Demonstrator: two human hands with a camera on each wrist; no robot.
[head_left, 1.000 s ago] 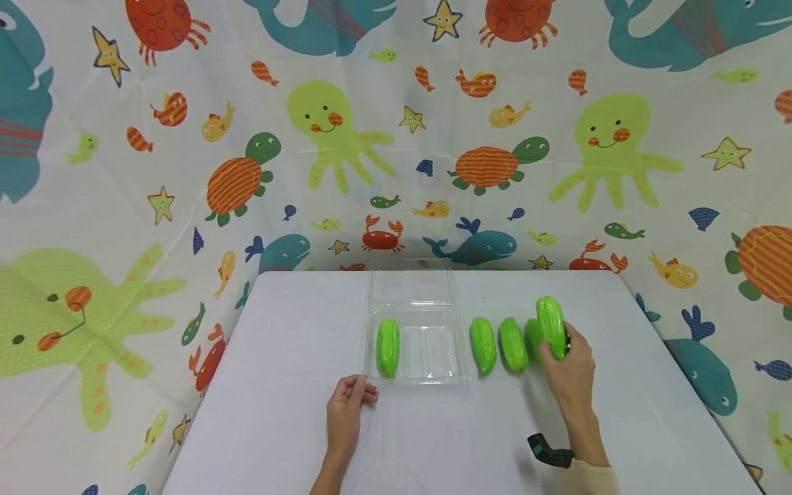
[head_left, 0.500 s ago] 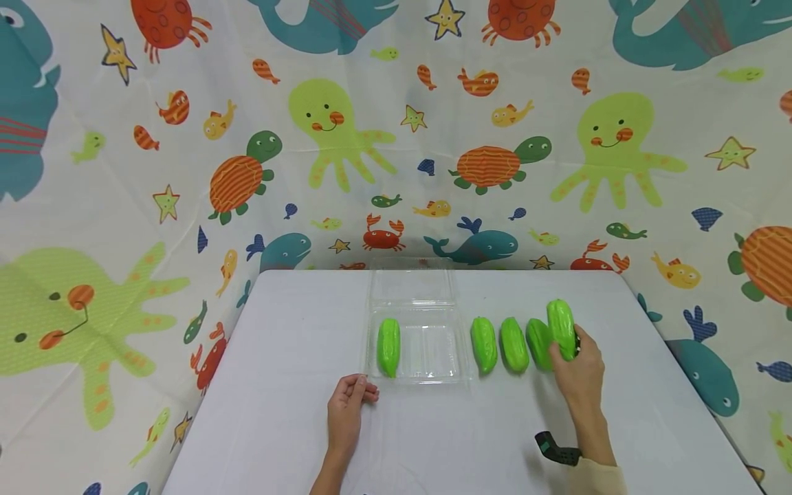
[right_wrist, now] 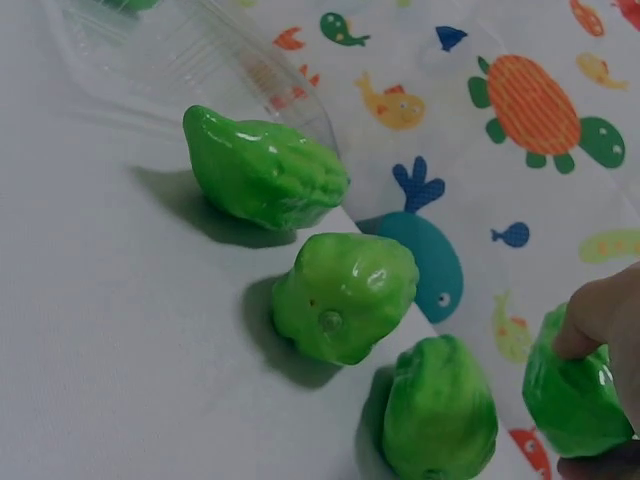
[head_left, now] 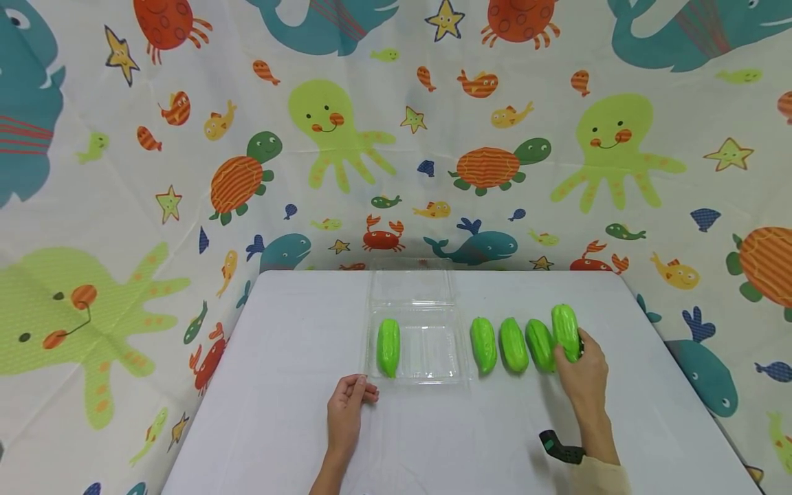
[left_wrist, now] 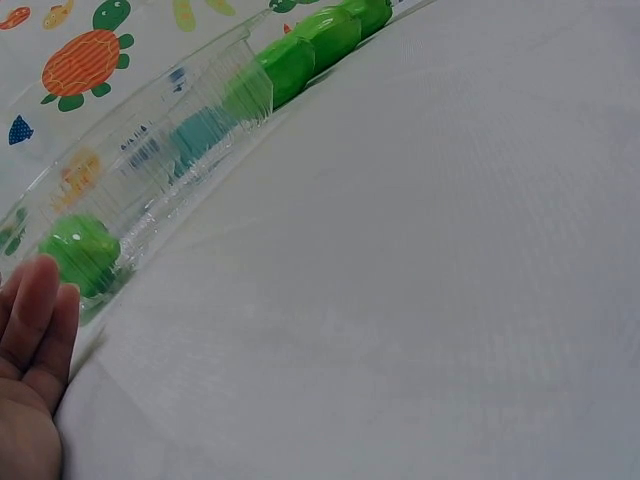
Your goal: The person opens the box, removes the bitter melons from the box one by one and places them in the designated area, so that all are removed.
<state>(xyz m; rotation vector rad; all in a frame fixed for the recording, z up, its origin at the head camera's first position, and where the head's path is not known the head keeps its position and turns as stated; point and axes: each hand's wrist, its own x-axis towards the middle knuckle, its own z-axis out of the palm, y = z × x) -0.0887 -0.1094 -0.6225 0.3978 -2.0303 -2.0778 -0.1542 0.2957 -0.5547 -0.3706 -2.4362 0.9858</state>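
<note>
In the head view, my right hand point(head_left: 583, 371) grips a glossy green bitter melon point(head_left: 566, 333) at the right end of a row. Fingers and thumb pinch its sides in the right wrist view; whether its underside touches the table is unclear. Three more bitter melons lie to its left: the nearest point(head_left: 540, 345), the middle one point(head_left: 513, 344) and the farthest point(head_left: 483, 345). Another bitter melon point(head_left: 388, 348) lies in the left part of an open clear plastic box point(head_left: 431, 350). My left hand point(head_left: 346, 411) rests by the box's front left corner, fingers relaxed.
A white table point(head_left: 278, 330) bears everything. The box's hinged lid point(head_left: 412, 285) lies folded back toward the far edge. Behind and at both sides hangs a curtain point(head_left: 371, 158) printed with sea animals. A dark wrist device point(head_left: 559, 448) sits at my right wrist.
My right hand has moved right and slightly nearer with its bitter melon, from overlapping the neighbouring melon to beside it. My left hand has stayed by the box.
</note>
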